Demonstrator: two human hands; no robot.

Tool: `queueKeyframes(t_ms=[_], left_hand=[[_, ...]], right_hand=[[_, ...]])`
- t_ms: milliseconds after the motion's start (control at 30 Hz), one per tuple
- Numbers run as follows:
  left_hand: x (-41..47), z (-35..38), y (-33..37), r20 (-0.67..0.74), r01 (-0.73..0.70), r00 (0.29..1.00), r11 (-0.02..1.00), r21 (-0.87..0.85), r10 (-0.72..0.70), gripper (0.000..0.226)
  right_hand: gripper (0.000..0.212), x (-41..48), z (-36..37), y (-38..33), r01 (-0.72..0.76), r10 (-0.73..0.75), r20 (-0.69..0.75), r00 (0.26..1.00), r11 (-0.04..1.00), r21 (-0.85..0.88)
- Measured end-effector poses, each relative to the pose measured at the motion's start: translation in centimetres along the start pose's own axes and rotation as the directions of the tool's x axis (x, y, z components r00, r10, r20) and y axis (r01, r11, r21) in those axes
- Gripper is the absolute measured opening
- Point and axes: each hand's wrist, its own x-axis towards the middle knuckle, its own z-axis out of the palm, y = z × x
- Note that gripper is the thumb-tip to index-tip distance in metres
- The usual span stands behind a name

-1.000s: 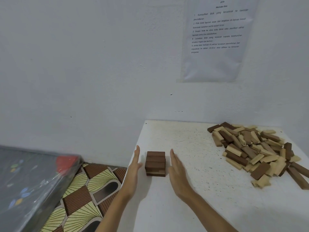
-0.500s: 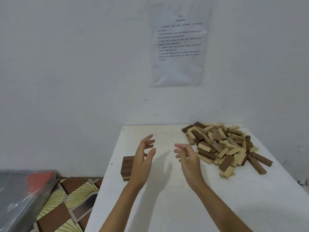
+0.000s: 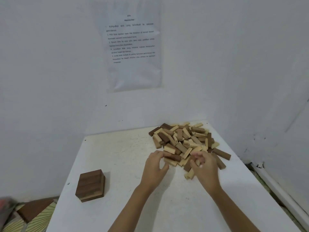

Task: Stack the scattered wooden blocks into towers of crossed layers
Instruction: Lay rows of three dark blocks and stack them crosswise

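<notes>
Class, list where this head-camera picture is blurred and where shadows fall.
Head view: the right hand is motion-blurred at the block pile, the left hand less so; print on the wall sheet is soft; the dark stack throws a faint shadow rightward; lighting even, without glare.

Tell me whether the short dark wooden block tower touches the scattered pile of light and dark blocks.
Apart: head view shows bare white table between tower and pile.

Forearms stretched forward, left grip [image 3: 155, 166] and right grip [image 3: 204, 166] side by side, palms down, fingers curled inward.
</notes>
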Motion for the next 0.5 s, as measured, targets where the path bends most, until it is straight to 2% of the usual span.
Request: queueKeyframes(t_ms=[100, 233, 400, 500], left_hand=[[1.6, 1.6, -0.3, 0.015, -0.051, 0.999, 0.992, 0.111, 0.05, 0.028], [3.4, 3.3, -1.0, 0.039, -0.114, 0.993, 0.967, 0.229, 0.108, 0.033], [4.1, 4.4, -1.5, 0.118, -0.182, 0.982, 0.891, 0.415, 0.145, 0.037], [4.3, 4.7, -2.1, 0.121, -0.211, 0.977, 0.852, 0.479, 0.174, 0.049]], right_hand=[[0.039, 1.1, -0.4, 1.0, 0.01, -0.008, 0.009, 1.0, 0.956, -0.292], [0.068, 1.4, -0.3, 2.2, 0.104, -0.07, 0.084, 0.994, 0.857, -0.505], [0.072, 1.6, 0.4, 3.3, 0.148, -0.142, 0.059, 0.988, 0.773, -0.617], [0.07, 1.6, 1.0, 3.5, 0.141, -0.157, 0.032, 0.987, 0.751, -0.645]])
